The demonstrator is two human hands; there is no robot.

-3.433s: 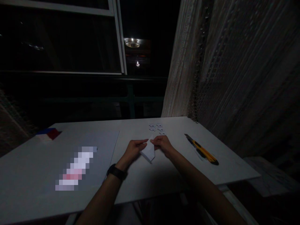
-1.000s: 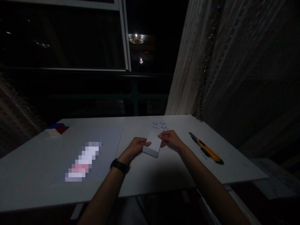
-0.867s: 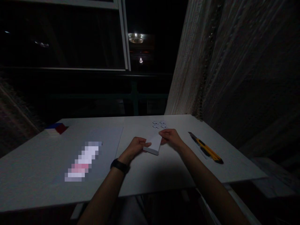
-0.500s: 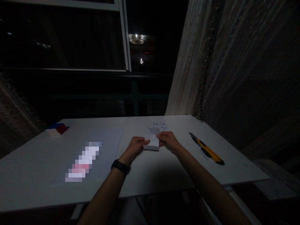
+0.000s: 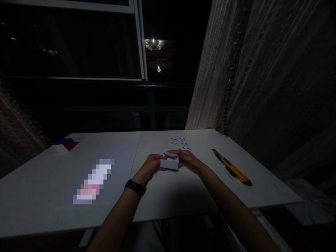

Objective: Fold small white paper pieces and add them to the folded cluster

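A small white box (image 5: 170, 163) sits between the two hands, above the near-middle part of the table (image 5: 154, 204); whether it touches the tabletop is hard to tell. What the box holds, if anything, cannot be seen. It is plain and pale, its flat, oblong side facing the person, with a curved flap standing partly up at the top. The left hand (image 5: 152, 163) is curled around its left side, and the right hand (image 5: 188, 160) grips its right side, fingers bent over toward the flap. Just beyond the right hand lie several small pieces (image 5: 181, 141) with dark marks. Farther right of that hand is a yellow and black knife (image 5: 233, 168). Left of the left hand lies a pale sheet (image 5: 124, 159), and past it a blue, red and white block (image 5: 65, 144).
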